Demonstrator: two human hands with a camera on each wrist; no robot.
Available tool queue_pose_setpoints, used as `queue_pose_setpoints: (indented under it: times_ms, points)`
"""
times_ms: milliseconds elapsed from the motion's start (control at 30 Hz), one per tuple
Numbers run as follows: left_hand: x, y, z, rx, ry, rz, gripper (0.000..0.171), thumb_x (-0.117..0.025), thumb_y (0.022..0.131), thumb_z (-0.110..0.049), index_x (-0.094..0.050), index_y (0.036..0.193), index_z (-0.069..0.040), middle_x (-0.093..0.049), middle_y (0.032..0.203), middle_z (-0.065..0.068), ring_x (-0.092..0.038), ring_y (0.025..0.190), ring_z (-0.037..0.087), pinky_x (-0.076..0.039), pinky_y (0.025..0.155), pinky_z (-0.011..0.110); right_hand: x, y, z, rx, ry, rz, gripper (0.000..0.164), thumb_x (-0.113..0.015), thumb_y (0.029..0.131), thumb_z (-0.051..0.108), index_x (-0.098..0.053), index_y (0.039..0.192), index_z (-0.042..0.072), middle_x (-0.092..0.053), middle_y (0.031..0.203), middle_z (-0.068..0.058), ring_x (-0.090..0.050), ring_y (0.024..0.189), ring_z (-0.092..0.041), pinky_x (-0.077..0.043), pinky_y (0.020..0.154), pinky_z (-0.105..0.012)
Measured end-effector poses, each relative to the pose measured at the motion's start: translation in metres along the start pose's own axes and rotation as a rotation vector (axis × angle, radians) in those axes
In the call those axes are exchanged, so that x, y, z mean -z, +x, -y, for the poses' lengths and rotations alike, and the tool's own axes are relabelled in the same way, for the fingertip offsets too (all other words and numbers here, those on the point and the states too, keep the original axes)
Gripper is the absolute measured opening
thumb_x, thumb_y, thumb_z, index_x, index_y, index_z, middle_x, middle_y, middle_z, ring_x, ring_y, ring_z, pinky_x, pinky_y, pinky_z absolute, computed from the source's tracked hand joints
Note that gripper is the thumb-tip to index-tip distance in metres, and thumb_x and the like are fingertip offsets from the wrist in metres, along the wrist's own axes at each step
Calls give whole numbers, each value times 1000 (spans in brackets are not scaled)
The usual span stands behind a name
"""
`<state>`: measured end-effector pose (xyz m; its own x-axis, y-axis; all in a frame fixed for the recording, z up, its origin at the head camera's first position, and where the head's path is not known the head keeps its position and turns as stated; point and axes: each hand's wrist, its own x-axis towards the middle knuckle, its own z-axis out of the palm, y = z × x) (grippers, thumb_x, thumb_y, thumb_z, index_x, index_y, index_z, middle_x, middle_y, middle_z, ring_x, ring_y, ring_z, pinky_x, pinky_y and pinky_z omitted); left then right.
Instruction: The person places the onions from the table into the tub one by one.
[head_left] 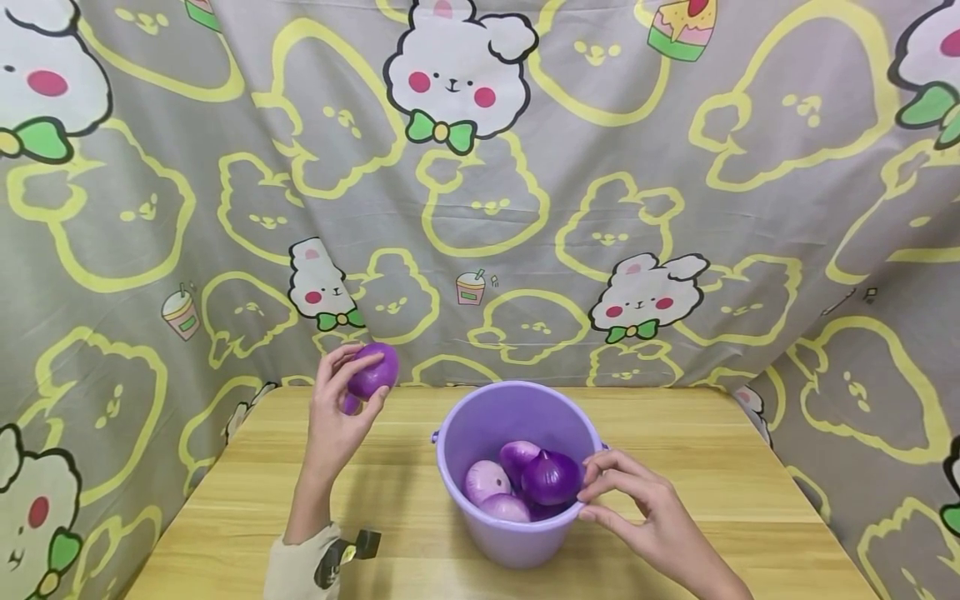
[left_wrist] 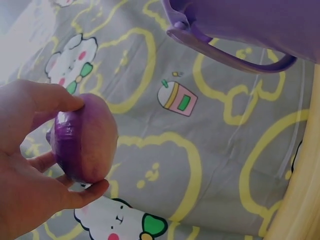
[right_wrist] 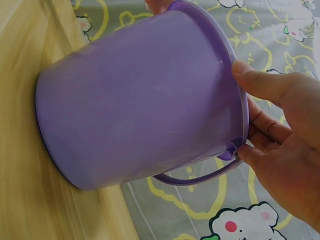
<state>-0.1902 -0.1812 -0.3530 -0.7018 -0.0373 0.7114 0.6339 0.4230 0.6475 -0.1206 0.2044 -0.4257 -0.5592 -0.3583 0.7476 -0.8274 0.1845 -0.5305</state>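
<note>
My left hand holds a purple onion in the air, left of the bucket and above the table. The left wrist view shows the onion between thumb and fingertips, glossy dark purple on one side and paler on the other. A light purple bucket stands upright on the table. Inside it lie several onions, one dark purple onion on top and paler ones such as the onion around it. At the bucket's right side my right hand pinches the rim between thumb and fingers.
The wooden table runs under the bucket. Behind it and at both sides hangs a grey curtain with cartoon rabbits. The bucket's handle hangs down by its side. A small dark device sits at the left sleeve.
</note>
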Motion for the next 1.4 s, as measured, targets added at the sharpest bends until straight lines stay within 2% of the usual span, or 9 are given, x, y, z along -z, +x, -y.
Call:
queue_pose_setpoints:
  times_ms: [67, 367, 700, 833, 1067, 1200, 1400]
  points:
    - [0, 0, -2, -3, -23, 3, 39, -76, 80, 18, -69, 117, 8, -45, 140, 31, -46, 131, 39, -46, 104, 23, 0, 0, 0, -1, 1, -1, 49, -83, 67, -19, -74, 101, 15, -65, 110, -7, -60, 115, -18, -48, 104, -22]
    - [-3, -1, -8, -15, -88, 32, 41, -74, 81, 17, -68, 120, 9, -42, 142, 32, -44, 134, 40, -47, 103, 22, 0, 0, 0, -1, 21, 3, 50, -82, 67, -21, -74, 101, 14, -65, 110, -7, -60, 116, -18, -48, 104, -23]
    - [-9, -2, -14, -35, -204, 53, 41, -71, 81, 23, -65, 120, 13, -39, 142, 34, -41, 134, 44, -45, 109, 26, 1, 0, 1, 8, 33, 9, 49, -82, 67, -21, -74, 102, 14, -64, 110, -7, -60, 115, -18, -48, 105, -23]
    - [-15, -4, -9, -44, -241, 80, 43, -71, 80, 24, -65, 121, 12, -38, 144, 32, -39, 135, 43, -44, 111, 28, 1, -1, 0, 6, 36, 12, 49, -82, 68, -21, -74, 102, 13, -64, 110, -7, -59, 116, -18, -48, 105, -23]
    - [-21, -8, 9, -49, -274, 95, 47, -74, 80, 20, -69, 124, 3, -41, 146, 20, -40, 137, 34, -45, 111, 31, 0, -1, -1, -4, 29, 17, 48, -82, 69, -19, -74, 102, 14, -64, 111, -7, -59, 116, -18, -48, 105, -23]
    - [-21, -9, 9, -56, -301, 111, 47, -75, 82, 17, -69, 125, 1, -42, 147, 15, -41, 137, 33, -46, 111, 35, -1, 0, -1, 3, 18, 11, 49, -83, 68, -19, -74, 102, 14, -64, 110, -7, -59, 115, -18, -48, 104, -23]
    - [-22, -7, 4, -47, -338, 163, 47, -74, 83, 17, -68, 126, 1, -42, 148, 16, -41, 138, 33, -46, 111, 37, 0, 1, 0, 10, 23, 2, 50, -82, 66, -22, -74, 101, 13, -64, 110, -7, -59, 116, -18, -48, 105, -23]
